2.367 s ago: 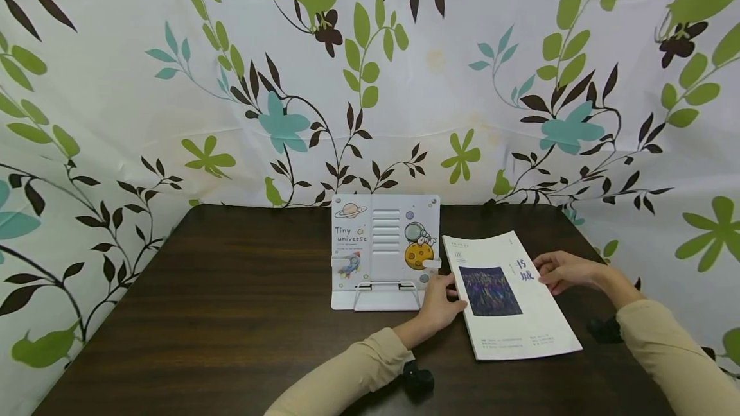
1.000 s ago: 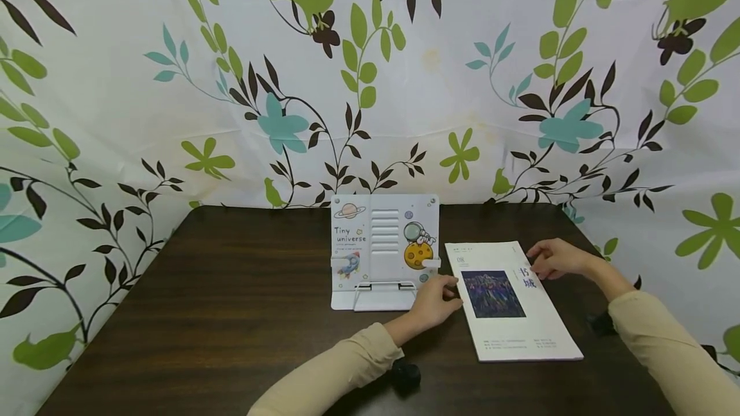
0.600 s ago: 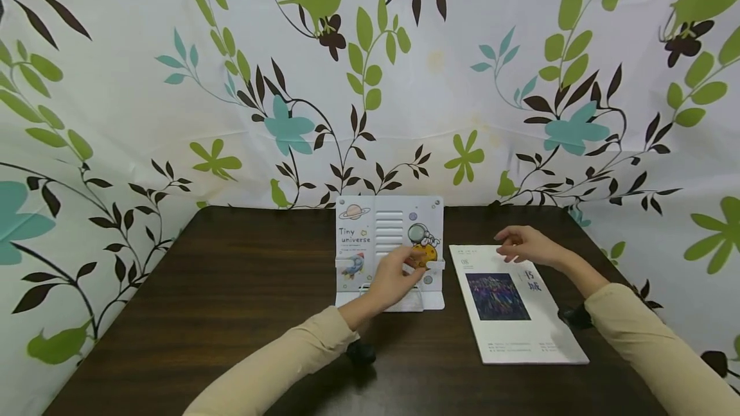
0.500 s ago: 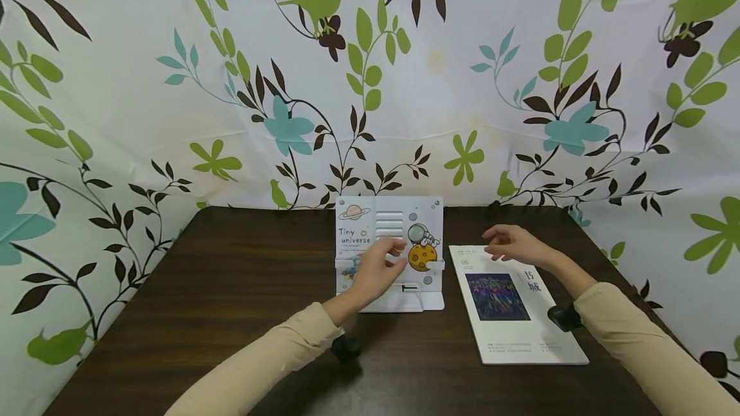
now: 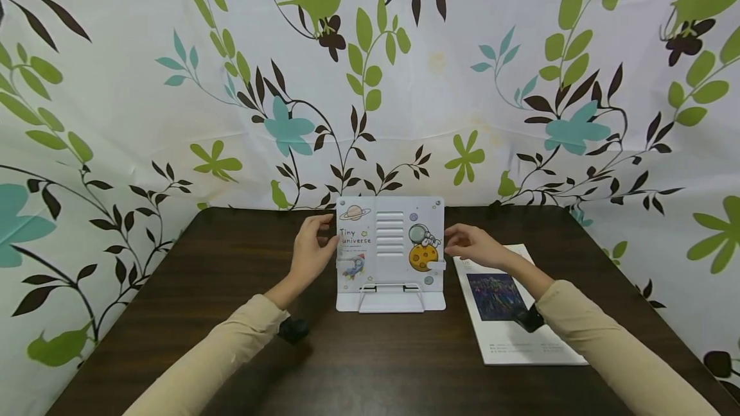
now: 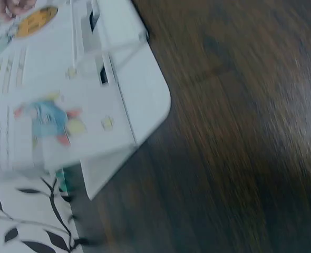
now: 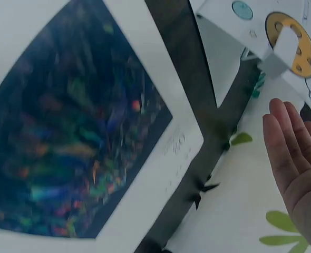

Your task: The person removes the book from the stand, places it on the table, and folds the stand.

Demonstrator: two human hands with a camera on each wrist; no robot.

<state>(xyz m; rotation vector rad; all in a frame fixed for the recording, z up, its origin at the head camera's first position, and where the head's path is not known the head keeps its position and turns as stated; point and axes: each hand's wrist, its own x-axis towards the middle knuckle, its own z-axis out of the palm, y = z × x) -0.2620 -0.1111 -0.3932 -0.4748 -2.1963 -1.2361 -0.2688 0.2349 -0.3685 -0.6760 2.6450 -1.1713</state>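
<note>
A white book stand [image 5: 390,255] printed with a planet, a rocket and an astronaut stands upright near the back of the table. At its left edge is my left hand [image 5: 310,250], thumb and fingers spread apart; whether it touches the stand I cannot tell. My right hand [image 5: 471,246] is at the stand's right edge, and in the right wrist view its fingers [image 7: 290,150] look extended, with nothing held. Flat on the table to the right lies a white magazine [image 5: 532,339] with a dark picture on its cover, partly covered by my right forearm.
The dark wooden table [image 5: 358,364] reaches back to a leaf-patterned cloth [image 5: 376,82] hung behind it. A clear wire page holder [image 5: 390,300] juts from the stand's front. Black wrist cameras [image 5: 293,330] sit under both forearms.
Both hands have left the magazine, which now lies flat. My left hand has moved left across the stand to its left edge; my right hand has moved left to its right edge.
</note>
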